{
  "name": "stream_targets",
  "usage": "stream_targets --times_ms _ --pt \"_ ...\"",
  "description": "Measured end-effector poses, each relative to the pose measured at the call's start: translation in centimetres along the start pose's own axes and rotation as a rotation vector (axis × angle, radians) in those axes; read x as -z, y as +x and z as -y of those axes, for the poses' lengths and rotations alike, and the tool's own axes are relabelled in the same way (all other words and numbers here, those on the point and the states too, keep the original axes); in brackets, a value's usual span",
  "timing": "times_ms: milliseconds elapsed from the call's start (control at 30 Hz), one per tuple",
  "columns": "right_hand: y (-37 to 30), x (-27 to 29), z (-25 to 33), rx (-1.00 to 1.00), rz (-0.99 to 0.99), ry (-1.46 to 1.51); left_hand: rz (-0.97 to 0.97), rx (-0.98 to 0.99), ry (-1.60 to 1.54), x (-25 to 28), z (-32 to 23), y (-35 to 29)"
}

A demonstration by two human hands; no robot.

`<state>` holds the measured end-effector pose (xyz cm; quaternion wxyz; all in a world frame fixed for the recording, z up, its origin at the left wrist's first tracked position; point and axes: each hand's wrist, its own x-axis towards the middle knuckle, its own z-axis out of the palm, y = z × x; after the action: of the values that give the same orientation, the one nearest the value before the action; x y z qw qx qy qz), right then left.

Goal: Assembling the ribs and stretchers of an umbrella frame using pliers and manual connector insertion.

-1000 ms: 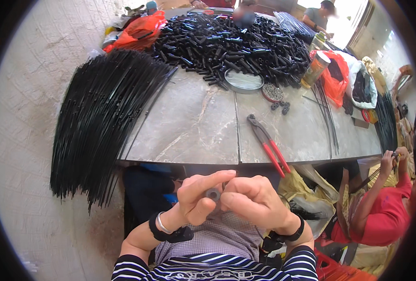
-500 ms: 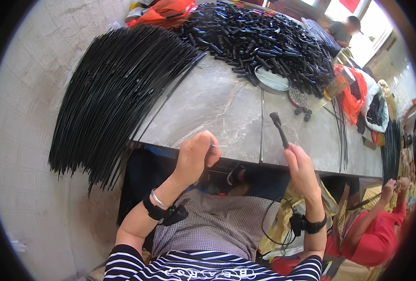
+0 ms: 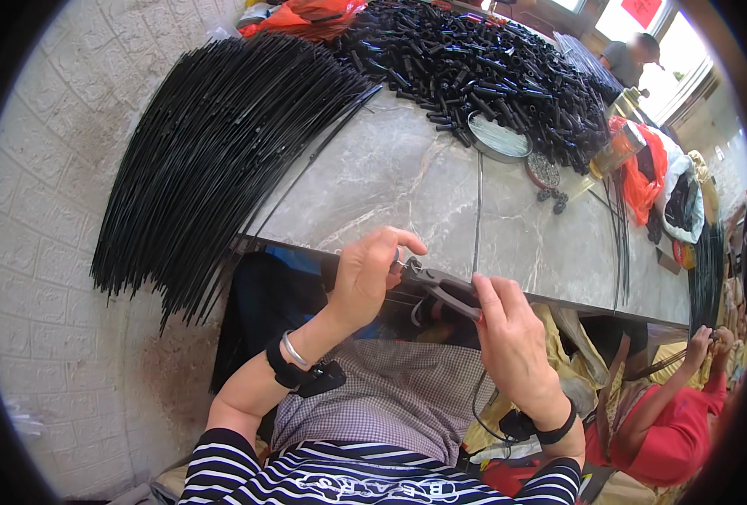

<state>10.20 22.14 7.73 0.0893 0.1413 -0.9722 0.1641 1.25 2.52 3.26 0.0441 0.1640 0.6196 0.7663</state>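
Note:
Over the table's front edge, my right hand (image 3: 516, 341) grips a pair of black pliers (image 3: 438, 280) by the handles, which point toward my palm. The jaws of the pliers reach left to a thin metal wire (image 3: 402, 263) beside my left fingers. My left hand (image 3: 363, 278) is closed, pinching a small dark piece from which that wire sticks out; most of the piece is hidden by the fingers. Whether the jaws bite on the wire is too small to tell.
A thick bundle of black rods (image 3: 222, 168) overhangs the table (image 3: 390, 181) at left. Short black tubes (image 3: 474, 67) are heaped at the back, near a round tin of clear sticks (image 3: 499, 139) and a dish of small parts (image 3: 543, 171). At right, a person in red (image 3: 664, 433) works.
My right hand has moved left and down, turning the pliers from upright to pointing left. Their jaws are now at the wire by my left hand, which has stayed nearly in place.

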Motion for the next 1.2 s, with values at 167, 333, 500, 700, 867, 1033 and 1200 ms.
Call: stream_targets --times_ms 167,333,500,700,867,1033,1200 --pt "-0.3 1.1 0.5 -0.056 0.047 -0.094 -0.021 -0.052 0.096 -0.1 0.1 -0.7" --pt "-2.1 -1.0 0.3 -0.380 0.509 0.853 0.035 -0.034 0.104 -0.4 0.2 -1.0" --pt "-1.9 -2.6 -1.2 -0.072 -0.050 0.420 0.028 0.011 0.149 -0.5 0.5 -0.9" --pt "-3.5 -1.7 -0.2 -0.604 0.634 1.369 0.074 0.112 -0.049 -0.3 0.7 -1.7" --pt "-3.7 -2.3 -0.5 -0.345 0.152 0.558 0.155 0.177 0.132 0.0 0.9 -1.3" --pt "-3.2 -2.8 -2.0 -0.211 0.227 0.748 0.150 0.179 0.128 0.2 1.6 -0.9" --pt "-3.1 -1.3 -0.7 -0.181 0.269 0.719 0.090 0.156 0.112 0.2 1.3 -1.1"
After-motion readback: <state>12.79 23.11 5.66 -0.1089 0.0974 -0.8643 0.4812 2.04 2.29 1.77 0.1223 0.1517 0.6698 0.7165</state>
